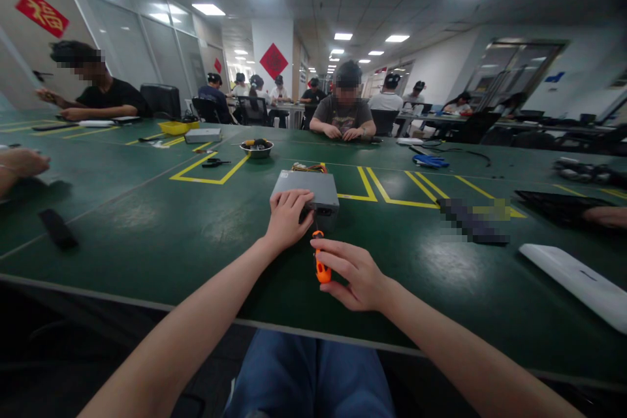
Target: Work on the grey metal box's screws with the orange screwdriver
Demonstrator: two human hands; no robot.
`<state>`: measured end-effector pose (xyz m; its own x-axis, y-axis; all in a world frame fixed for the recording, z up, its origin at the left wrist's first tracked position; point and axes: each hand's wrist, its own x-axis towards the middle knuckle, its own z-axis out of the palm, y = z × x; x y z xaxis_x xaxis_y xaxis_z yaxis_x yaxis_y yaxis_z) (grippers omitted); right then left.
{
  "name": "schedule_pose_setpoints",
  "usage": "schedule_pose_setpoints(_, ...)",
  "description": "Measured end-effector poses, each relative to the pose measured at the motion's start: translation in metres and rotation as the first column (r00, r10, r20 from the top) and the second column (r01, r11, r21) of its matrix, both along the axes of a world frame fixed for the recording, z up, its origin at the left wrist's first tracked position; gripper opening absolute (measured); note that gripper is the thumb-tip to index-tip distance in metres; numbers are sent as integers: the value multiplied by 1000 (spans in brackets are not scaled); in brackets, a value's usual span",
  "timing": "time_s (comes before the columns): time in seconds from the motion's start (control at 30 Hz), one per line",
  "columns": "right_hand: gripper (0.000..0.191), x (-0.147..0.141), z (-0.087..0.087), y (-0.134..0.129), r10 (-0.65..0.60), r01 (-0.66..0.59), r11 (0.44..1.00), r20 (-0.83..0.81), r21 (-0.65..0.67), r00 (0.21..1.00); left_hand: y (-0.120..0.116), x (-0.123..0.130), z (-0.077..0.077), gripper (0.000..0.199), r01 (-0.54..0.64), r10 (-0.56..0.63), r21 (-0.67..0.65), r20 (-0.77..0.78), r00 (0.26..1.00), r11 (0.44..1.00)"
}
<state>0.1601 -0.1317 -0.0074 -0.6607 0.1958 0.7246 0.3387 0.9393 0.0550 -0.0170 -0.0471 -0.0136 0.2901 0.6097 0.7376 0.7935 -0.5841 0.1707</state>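
Observation:
A grey metal computer power supply (313,189) sits on the green table, its face with the socket turned towards me. Multicoloured cables (309,168) come out behind it. My left hand (290,219) grips its near left corner, fingers over the top and the thumb low at the front. Between the thumb and fingertips of my right hand (350,273) is an orange and black screwdriver (322,264). Its shaft points away from me at the front face of the power supply. Whether the tip sits in a screw is too small to tell.
A metal bowl (257,148) with tools, a grey box (202,136) and a yellow tray (178,127) stand further back. Blue gloves (430,160) lie right, a white case (573,277) nearer. People sit across (343,111) and left (98,88); other people's hands reach in at both sides.

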Motion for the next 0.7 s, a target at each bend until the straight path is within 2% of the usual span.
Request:
schedule_pose_setpoints(0.2, 32, -4, 1, -1, -64, 63, 992, 1, 111, 998, -1, -1, 1, 30, 4, -5, -9, -11, 1000, 1000)
schedule_pose_setpoints(0.33, 31, -4, -3, 1, -62, 65, 995, -42, 72, 997, -1, -2, 1, 30, 11, -11, -5, -9, 1000, 1000)
schedule_pose_setpoints(0.47, 38, -2, -3, 0, -32, 32, 999, 8, 20, 999, -1, -1, 1, 30, 7, -7, -7, -9, 1000, 1000)
schedule_pose_setpoints(0.6, 35, -1, 1, -1, -47, 41, 998, 104, 56, 993, 0, -1, 0, 29, 4, -4, -1, -6, 1000, 1000)
schedule_pose_setpoints(0.7, 32, -2, 2, -1, -62, 53, 994, 88, 100, 994, 1, -1, 0, 29, 6, -6, 2, -6, 1000, 1000)
